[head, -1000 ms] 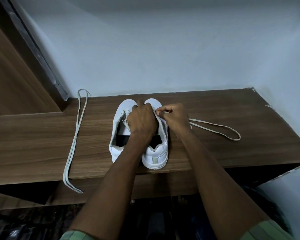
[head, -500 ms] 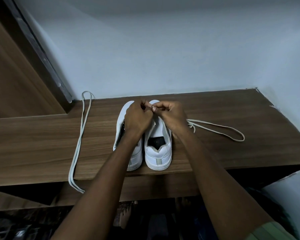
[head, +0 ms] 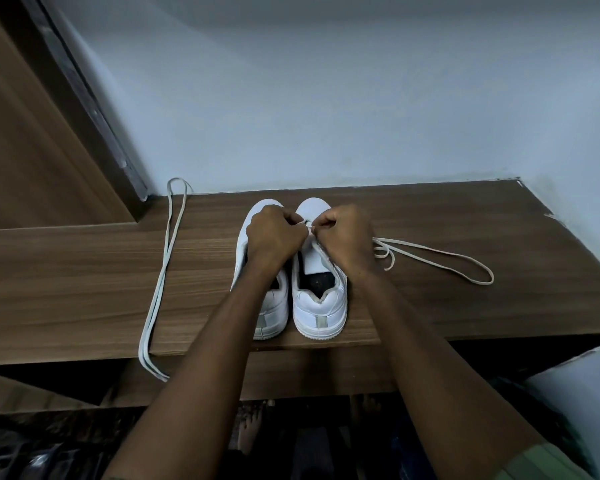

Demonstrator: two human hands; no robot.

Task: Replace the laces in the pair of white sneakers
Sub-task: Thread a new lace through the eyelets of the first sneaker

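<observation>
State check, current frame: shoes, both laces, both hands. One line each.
left sneaker: upright on the shelf, unlaced as far as visible
right sneaker: upright, tongue exposed, lacing at toe end
loose lace: folded double, ends hanging over the edge
working lace: looped on the shelf, trailing from right hand
left hand: pinching the lace
right hand: pinching the lace

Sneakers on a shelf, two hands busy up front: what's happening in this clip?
A person is lacing the right-hand sneaker. The left hand and right hand pinch a lace near its toe; the rest trails on the wooden shelf. Another lace lies loose, left of the other sneaker.
</observation>
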